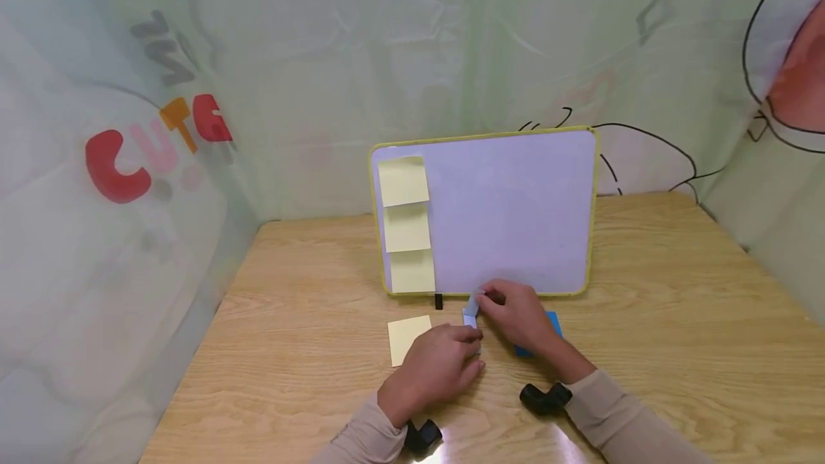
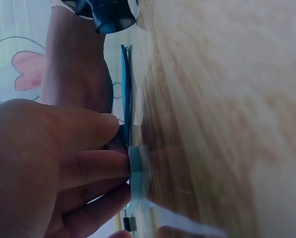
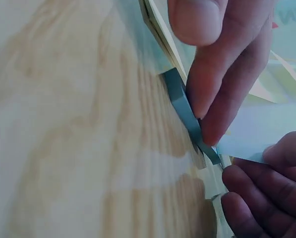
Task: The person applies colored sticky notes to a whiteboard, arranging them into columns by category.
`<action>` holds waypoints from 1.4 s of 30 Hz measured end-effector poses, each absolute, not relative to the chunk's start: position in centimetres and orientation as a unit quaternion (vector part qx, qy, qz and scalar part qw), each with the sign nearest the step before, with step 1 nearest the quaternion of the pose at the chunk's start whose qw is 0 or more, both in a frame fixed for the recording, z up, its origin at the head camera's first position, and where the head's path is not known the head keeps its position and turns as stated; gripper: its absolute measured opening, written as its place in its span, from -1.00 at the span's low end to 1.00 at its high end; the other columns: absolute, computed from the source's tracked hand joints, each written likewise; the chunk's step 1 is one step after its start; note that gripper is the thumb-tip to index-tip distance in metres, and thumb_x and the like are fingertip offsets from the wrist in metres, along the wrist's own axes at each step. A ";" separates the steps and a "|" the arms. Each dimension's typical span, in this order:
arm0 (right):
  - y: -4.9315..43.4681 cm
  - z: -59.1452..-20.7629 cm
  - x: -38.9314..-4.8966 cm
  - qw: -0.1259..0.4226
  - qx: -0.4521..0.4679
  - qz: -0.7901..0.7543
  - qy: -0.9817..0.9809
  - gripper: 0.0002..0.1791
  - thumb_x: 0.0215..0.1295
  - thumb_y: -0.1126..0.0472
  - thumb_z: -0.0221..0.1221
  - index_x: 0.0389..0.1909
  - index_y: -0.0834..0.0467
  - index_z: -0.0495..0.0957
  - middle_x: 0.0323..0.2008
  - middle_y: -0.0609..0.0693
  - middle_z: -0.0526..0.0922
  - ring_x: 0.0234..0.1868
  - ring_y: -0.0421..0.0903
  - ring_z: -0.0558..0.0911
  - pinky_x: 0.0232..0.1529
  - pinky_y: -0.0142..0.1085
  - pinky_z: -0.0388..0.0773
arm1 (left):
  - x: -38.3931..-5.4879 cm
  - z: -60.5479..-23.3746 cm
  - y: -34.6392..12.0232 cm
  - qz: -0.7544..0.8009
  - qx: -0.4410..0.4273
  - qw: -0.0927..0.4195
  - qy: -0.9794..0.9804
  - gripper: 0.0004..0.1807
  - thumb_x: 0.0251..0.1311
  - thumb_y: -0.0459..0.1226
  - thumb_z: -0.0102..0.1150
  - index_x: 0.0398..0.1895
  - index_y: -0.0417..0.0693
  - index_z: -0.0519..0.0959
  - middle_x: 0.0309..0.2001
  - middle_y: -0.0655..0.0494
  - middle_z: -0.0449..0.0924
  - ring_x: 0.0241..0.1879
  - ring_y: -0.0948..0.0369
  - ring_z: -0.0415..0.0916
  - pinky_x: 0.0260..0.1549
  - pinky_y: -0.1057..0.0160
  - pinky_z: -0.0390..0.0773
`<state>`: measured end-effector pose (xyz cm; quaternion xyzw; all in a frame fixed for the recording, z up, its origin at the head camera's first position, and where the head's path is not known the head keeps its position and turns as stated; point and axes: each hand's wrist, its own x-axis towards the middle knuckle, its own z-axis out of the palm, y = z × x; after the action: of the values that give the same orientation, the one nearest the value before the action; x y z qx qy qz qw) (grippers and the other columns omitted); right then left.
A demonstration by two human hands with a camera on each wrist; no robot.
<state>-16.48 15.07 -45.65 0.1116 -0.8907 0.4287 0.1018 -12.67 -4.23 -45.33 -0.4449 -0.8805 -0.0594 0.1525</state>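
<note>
A narrow light-blue sticky note pad (image 1: 470, 321) lies on the table in front of the whiteboard. My left hand (image 1: 441, 360) presses its fingertips on the pad, fingers mostly extended; the left wrist view shows these fingers on the pad (image 2: 135, 171). My right hand (image 1: 518, 313) pinches the lifted end of its top sheet (image 1: 473, 304) between thumb and finger. In the right wrist view, that pale sheet (image 3: 242, 150) slants up from the thick pad (image 3: 185, 109). A yellow sticky note pad (image 1: 404, 339) sits left of the blue one, partly behind my left hand.
A yellow-framed whiteboard (image 1: 509, 220) stands at the back, with three yellow notes (image 1: 407, 228) in a column on its left side. A black piece (image 1: 439, 301) is at its lower edge. A darker blue pad (image 1: 555, 323) lies partly hidden behind my right wrist.
</note>
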 end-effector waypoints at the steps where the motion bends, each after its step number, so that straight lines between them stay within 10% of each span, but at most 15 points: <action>1: 15.1 -45.7 -16.5 0.106 0.108 0.428 -0.891 -0.90 0.36 0.21 0.26 -0.24 0.12 0.73 -0.29 -0.07 0.74 -0.22 -0.06 0.68 -0.17 -0.11 0.59 | -12.6 -45.3 -4.3 -0.060 -0.446 0.151 -0.880 -0.82 0.30 -0.08 0.23 -0.30 0.09 0.74 0.04 0.24 0.66 -0.01 0.28 0.61 0.08 0.28 0.50; 15: 15.2 -45.7 -16.5 0.143 0.087 0.449 -0.878 -0.86 0.37 0.21 0.26 -0.19 0.18 0.73 -0.33 -0.05 0.77 -0.20 -0.01 0.71 -0.14 -0.10 0.59 | -12.8 -45.4 -4.8 -0.065 -0.444 0.152 -0.881 -0.81 0.31 -0.02 0.22 -0.38 0.18 0.72 0.01 0.28 0.64 0.02 0.31 0.57 0.06 0.33 0.48; 27: 15.6 -45.5 -16.4 0.162 0.083 0.503 -0.845 -0.83 0.36 0.25 0.27 -0.14 0.26 0.71 -0.35 0.08 0.76 -0.27 -0.07 0.74 -0.26 -0.47 0.55 | -13.0 -45.5 -5.0 -0.081 -0.436 0.137 -0.886 -0.84 0.33 -0.05 0.21 -0.27 0.22 0.76 0.03 0.35 0.64 0.11 0.35 0.53 0.09 0.27 0.47; 42: 14.5 -43.0 -17.5 0.156 0.076 0.506 -0.845 -0.74 0.40 0.14 0.25 -0.08 0.24 0.72 -0.29 0.04 0.77 -0.20 -0.05 0.74 -0.23 -0.43 0.59 | -12.9 -45.7 -4.9 -0.096 -0.424 0.128 -0.892 -0.85 0.32 -0.07 0.23 -0.22 0.21 0.76 0.06 0.38 0.64 -0.03 0.43 0.60 -0.26 0.46 0.56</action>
<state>-17.46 14.54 -43.03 0.0764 -0.8451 0.5056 0.1562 -12.94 -4.90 -45.72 -0.4236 -0.8916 -0.0960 0.1282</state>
